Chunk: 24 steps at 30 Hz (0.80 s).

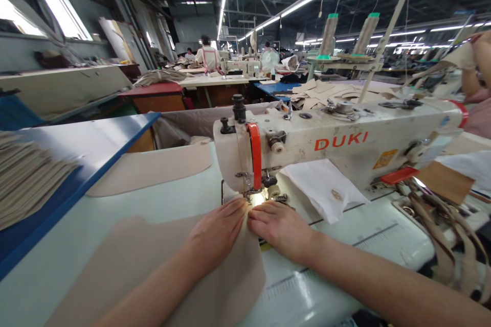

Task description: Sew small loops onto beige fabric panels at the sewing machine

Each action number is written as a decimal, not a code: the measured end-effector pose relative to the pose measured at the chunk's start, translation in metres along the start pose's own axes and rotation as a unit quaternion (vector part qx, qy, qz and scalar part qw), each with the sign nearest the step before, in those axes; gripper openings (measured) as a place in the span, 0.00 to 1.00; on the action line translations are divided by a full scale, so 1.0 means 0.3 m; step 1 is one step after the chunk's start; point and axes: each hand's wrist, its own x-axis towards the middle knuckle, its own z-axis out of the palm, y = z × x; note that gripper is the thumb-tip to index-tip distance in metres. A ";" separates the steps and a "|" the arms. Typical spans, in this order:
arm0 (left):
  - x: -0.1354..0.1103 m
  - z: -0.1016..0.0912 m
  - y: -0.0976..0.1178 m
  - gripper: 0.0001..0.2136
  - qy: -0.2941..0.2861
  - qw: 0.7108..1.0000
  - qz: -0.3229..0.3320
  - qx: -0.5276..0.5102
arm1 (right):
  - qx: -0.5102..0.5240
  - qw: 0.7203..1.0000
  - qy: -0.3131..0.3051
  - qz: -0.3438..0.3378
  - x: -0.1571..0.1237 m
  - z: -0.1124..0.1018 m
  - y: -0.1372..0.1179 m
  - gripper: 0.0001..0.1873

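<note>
A white DUKI sewing machine [337, 143] stands on the pale green table [161, 204]. A beige fabric piece [126, 265] lies in front of its needle area [258, 195], which is lit by a small lamp. My left hand [217, 232] lies flat on the fabric, fingers stretched toward the needle. My right hand [282, 227] rests flat beside it, fingers together, pressing the fabric's edge just below the presser foot. The two hands' fingertips nearly touch.
Another beige piece [153, 166] lies at the back left of the table. A stack of cut pieces [26, 179] sits on a blue-edged board at left. White cloth [322, 186] lies under the machine arm, strips [448, 245] hang at right. Other workers sit far behind.
</note>
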 end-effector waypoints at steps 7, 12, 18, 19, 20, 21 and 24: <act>0.002 0.009 -0.011 0.17 -0.007 0.999 -0.023 -0.024 | -0.001 1.000 -0.002 0.001 0.003 0.007 0.000 0.05; 0.005 0.006 -0.008 0.16 -0.006 0.999 -0.034 -0.030 | 0.006 1.000 0.004 0.002 0.006 0.008 0.004 0.05; 0.009 0.013 -0.020 0.16 0.000 0.998 -0.047 -0.039 | 0.000 1.000 0.006 0.013 0.013 0.010 0.005 0.04; 0.010 0.016 -0.024 0.16 0.000 0.998 -0.049 -0.037 | -0.001 1.000 0.005 0.014 0.014 0.011 0.006 0.04; 0.010 0.018 -0.027 0.17 -0.001 0.998 -0.050 -0.036 | -0.001 1.000 0.004 0.015 0.015 0.011 0.007 0.04; 0.011 0.020 -0.030 0.17 -0.004 0.998 -0.050 -0.035 | -0.001 1.000 0.003 0.015 0.016 0.011 0.008 0.04; 0.015 0.018 -0.034 0.17 -0.011 0.998 -0.047 -0.031 | 0.001 1.000 0.001 0.014 0.017 0.011 0.010 0.04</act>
